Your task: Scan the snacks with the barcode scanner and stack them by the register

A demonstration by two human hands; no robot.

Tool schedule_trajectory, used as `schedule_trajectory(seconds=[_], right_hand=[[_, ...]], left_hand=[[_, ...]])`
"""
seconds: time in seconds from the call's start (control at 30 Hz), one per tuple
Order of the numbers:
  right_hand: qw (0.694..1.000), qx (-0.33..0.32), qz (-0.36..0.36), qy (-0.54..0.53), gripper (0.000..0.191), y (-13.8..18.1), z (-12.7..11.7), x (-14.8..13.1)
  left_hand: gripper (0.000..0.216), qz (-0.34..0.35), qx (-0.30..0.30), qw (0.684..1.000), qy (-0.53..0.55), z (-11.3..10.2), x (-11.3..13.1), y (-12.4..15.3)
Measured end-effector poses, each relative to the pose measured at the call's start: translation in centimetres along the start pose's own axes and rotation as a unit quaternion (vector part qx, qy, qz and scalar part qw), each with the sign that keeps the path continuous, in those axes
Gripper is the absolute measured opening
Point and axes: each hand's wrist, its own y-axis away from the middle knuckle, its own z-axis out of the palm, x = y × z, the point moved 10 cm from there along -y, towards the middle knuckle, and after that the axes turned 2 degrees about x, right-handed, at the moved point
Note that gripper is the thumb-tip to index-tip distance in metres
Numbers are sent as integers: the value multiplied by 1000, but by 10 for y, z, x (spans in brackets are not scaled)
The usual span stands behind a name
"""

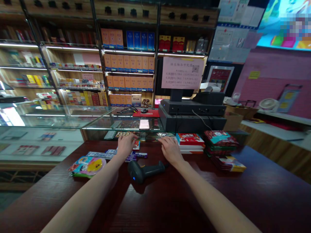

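Observation:
My left hand [126,144] reaches to the far edge of the dark wooden counter, its fingers loosely bent and apart. Just beside its fingertips lies a small red, white and blue packet [137,145]; whether they touch it I cannot tell. Opposite, my right hand [170,148] rests palm down with fingers stretched to the left, close to a stack of red and white boxes [190,139]. Between my forearms a dark grey barcode scanner [145,171] lies on its side with a blue light lit. Several purple and blue stick packs [136,156] sit near my left wrist.
A colourful packet with a yellow face [91,165] lies left of my forearm. Dark red packets [220,141] are stacked at right, with flatter ones [229,163] in front. Behind stand a glass display case [121,124], a phone-like screen [144,124] and a cash register [191,118].

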Motion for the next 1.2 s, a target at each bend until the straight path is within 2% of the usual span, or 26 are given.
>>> schedule_trajectory(seconds=[0.27,0.57,0.87,1.2], right_hand=[[996,-78,-14,-37,40,-10,35,-34],[981,-182,16,-63,37,-22,74,-49],[967,-232,38,-95,40,-32,101,-58],[955,-265,54,-122,45,-33,117,-60]], left_hand=[[29,-35,-38,998,-36,6,-37,9],[38,-62,-85,992,-72,19,-66,11],[46,-95,-149,977,-120,35,-84,10],[48,-116,-164,972,-125,44,-93,11]])
